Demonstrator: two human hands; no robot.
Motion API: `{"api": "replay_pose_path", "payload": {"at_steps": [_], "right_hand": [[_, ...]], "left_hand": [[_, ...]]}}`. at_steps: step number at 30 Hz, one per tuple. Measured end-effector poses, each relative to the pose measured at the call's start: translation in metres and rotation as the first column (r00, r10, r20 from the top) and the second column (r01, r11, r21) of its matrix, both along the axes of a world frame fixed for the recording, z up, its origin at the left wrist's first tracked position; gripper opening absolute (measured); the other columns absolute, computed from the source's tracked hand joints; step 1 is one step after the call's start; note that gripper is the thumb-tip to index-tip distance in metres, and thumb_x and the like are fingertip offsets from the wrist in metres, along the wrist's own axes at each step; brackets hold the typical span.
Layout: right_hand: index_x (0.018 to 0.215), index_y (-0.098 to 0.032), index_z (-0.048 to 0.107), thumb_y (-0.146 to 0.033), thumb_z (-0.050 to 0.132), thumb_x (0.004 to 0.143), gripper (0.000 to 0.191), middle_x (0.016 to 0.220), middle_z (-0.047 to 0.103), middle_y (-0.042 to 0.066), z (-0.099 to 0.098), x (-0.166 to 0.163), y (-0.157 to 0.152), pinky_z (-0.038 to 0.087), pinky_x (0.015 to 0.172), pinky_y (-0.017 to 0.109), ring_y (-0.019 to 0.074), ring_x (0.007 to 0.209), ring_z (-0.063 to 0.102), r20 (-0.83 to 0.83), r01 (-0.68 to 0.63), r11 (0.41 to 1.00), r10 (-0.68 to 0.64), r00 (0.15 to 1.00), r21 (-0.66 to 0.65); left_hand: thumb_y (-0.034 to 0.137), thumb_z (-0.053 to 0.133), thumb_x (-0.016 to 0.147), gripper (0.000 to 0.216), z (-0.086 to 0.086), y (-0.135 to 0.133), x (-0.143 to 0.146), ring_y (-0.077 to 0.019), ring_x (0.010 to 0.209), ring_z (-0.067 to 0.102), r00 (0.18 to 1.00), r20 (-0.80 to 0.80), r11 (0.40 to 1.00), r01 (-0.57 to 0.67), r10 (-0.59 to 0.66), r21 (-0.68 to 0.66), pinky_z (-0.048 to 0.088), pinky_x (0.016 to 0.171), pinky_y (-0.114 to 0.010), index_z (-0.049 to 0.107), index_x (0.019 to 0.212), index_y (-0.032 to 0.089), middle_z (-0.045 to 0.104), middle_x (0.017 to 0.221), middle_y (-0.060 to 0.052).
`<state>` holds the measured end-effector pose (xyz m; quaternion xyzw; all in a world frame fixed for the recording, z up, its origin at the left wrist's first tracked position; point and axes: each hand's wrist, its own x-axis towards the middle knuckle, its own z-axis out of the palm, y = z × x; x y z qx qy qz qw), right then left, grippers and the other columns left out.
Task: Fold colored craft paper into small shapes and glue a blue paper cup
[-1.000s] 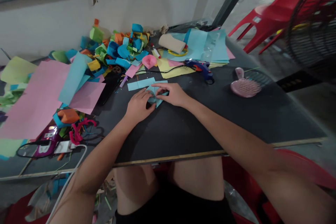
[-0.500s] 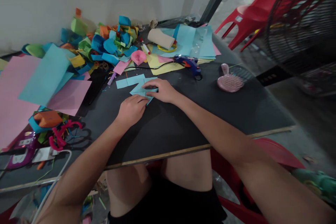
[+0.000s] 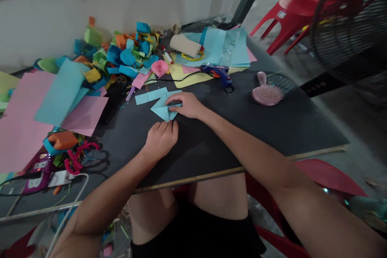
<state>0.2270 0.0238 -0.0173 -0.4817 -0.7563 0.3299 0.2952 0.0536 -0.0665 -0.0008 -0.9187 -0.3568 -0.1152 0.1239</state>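
Note:
A light blue paper (image 3: 161, 109), folded into a downward point, lies on the black board (image 3: 242, 129). My right hand (image 3: 186, 104) rests on the paper's right side, fingers and thumb closed on a fold and pressing it down. My left hand (image 3: 161, 138) lies on the board just below the paper's tip. Its fingers are loosely together and flat, and it holds nothing. A light blue strip (image 3: 148, 96) lies just behind the folded piece.
A heap of coloured paper scraps (image 3: 127, 54) and large pink and blue sheets (image 3: 60, 96) fill the left. A blue glue gun (image 3: 222, 74), a pink hairbrush (image 3: 267, 93), a paper roll (image 3: 185, 45), scissors (image 3: 75, 159) and red chairs (image 3: 290, 12) are around.
My left hand has slid off the paper toward me and now rests below its tip. My right hand stays on the paper, whose pointed fold is now uncovered.

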Motion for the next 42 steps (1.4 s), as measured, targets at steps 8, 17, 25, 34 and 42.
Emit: {"api": "replay_pose_path", "payload": {"at_steps": [8, 17, 25, 34, 42], "right_hand": [[0.094, -0.025, 0.077, -0.015, 0.075, 0.075, 0.021, 0.108, 0.076, 0.001, 0.000, 0.003, 0.000, 0.053, 0.089, 0.035, 0.0203, 0.101, 0.069, -0.030, -0.023, 0.999, 0.024, 0.999, 0.026], [0.105, -0.025, 0.075, -0.022, 0.078, 0.074, 0.031, 0.111, 0.075, 0.005, 0.000, 0.009, -0.003, 0.053, 0.092, 0.038, 0.0224, 0.100, 0.068, 0.004, -0.052, 0.997, 0.051, 0.999, 0.058], [0.113, -0.025, 0.072, -0.026, 0.070, 0.079, 0.034, 0.125, 0.068, 0.007, 0.000, 0.025, -0.001, 0.051, 0.095, 0.040, 0.0235, 0.113, 0.062, -0.087, -0.206, 0.977, 0.210, 0.974, 0.052], [0.097, -0.015, 0.075, -0.022, 0.052, 0.080, 0.030, 0.092, 0.076, 0.008, 0.007, 0.034, -0.005, 0.052, 0.061, 0.028, 0.0117, 0.058, 0.064, -0.282, -0.236, 0.968, 0.203, 0.938, -0.090], [0.124, -0.019, 0.068, -0.010, 0.053, 0.073, 0.054, 0.103, 0.075, 0.006, 0.001, 0.014, -0.011, 0.039, 0.055, 0.025, 0.0057, 0.049, 0.039, 0.036, -0.087, 0.990, 0.083, 0.996, 0.111]], "left_hand": [[0.006, 0.045, 0.091, 0.032, -0.001, -0.009, 0.005, -0.0208, 0.076, 0.069, 0.987, -0.158, 1.000, -0.017, 0.018, 0.007, 0.050, 0.055, -0.030, 0.068, 0.113, 0.009, 0.071, 0.113, -0.019], [0.023, 0.056, 0.093, 0.017, -0.011, 0.051, -0.032, -0.0249, 0.104, 0.065, 0.954, 0.296, 0.995, -0.024, 0.051, -0.092, 0.054, 0.089, -0.040, 0.071, 0.097, 0.018, 0.072, 0.108, -0.010], [0.028, 0.057, 0.095, 0.017, -0.015, 0.063, -0.038, -0.0221, 0.104, 0.064, 0.949, 0.317, 0.972, 0.075, -0.001, -0.223, 0.053, 0.093, -0.041, 0.069, 0.102, 0.018, 0.071, 0.108, -0.008], [0.033, 0.058, 0.095, 0.026, -0.017, 0.066, -0.038, -0.0261, 0.108, 0.061, 0.966, 0.257, 0.977, 0.019, 0.038, -0.213, 0.053, 0.091, -0.041, 0.071, 0.113, 0.019, 0.068, 0.116, -0.010], [0.029, 0.057, 0.095, 0.026, -0.018, 0.061, -0.034, -0.0254, 0.107, 0.060, 0.962, 0.261, 0.981, -0.035, 0.085, -0.188, 0.052, 0.090, -0.041, 0.071, 0.115, 0.020, 0.067, 0.117, -0.009]]}}
